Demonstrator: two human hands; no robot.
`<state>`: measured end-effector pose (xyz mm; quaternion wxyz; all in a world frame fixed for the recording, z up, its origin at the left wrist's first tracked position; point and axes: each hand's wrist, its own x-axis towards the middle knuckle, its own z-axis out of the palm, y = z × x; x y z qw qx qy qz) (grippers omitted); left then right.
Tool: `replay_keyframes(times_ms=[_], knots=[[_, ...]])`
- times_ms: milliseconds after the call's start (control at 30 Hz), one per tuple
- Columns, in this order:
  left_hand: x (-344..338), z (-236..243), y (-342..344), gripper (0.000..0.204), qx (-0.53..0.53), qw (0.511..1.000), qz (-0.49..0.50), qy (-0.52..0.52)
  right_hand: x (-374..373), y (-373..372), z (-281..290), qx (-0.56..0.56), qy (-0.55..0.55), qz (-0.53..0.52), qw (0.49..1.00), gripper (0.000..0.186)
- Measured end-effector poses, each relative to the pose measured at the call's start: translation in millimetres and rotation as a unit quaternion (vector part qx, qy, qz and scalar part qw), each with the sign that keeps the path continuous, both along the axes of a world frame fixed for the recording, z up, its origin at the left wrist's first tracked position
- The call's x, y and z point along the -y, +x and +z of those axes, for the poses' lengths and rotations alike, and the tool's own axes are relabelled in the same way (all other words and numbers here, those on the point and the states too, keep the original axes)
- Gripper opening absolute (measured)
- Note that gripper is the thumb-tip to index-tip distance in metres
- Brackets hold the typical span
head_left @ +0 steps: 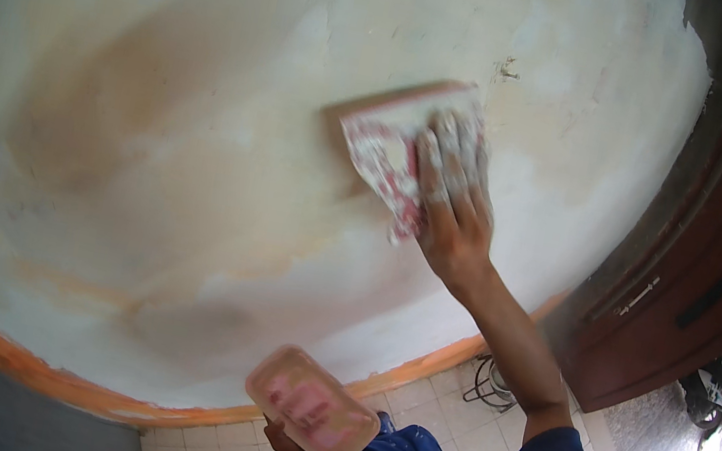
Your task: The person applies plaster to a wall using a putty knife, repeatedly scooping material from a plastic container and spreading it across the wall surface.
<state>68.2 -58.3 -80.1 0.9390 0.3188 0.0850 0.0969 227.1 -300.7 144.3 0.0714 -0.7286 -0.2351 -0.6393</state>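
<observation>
My right hand, its fingers coated in white paste, presses a wide flat putty spreader against the wall. The spreader is red or pink under smears of white, and its long edge lies toward the upper left. Low in front of me, my left hand grips a shallow rounded plastic tub from below. The tub is pale pinkish with darker pink patches; how much paste it holds I cannot tell. The wall is patchy white and beige, with my shadows across it.
An orange painted band runs along the wall's left and lower edges. To the right stands a dark red-brown door, with a parked motorcycle beyond. Pale floor tiles lie below, with a dark wire-framed object near the wall.
</observation>
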Motion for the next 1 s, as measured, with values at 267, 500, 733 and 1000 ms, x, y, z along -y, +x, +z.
replay_keyframes(times_ms=[267,500,733,1000], knots=[[-1,10,5,0.042,0.021,0.998,0.006,0.053,-1,-8,-123,-0.145,-0.027,-0.039,0.988,0.056],[-11,2,10,0.038,-0.004,0.989,0.060,0.135,35,-19,-91,-0.092,0.024,-0.094,0.991,0.048],[-5,-2,12,0.043,0.031,0.998,-0.002,0.049,53,31,-54,-0.092,0.011,-0.054,0.994,0.056],[-10,-9,6,0.052,0.031,0.999,0.000,-0.014,43,-30,-179,-0.199,0.046,-0.062,0.977,0.057]])
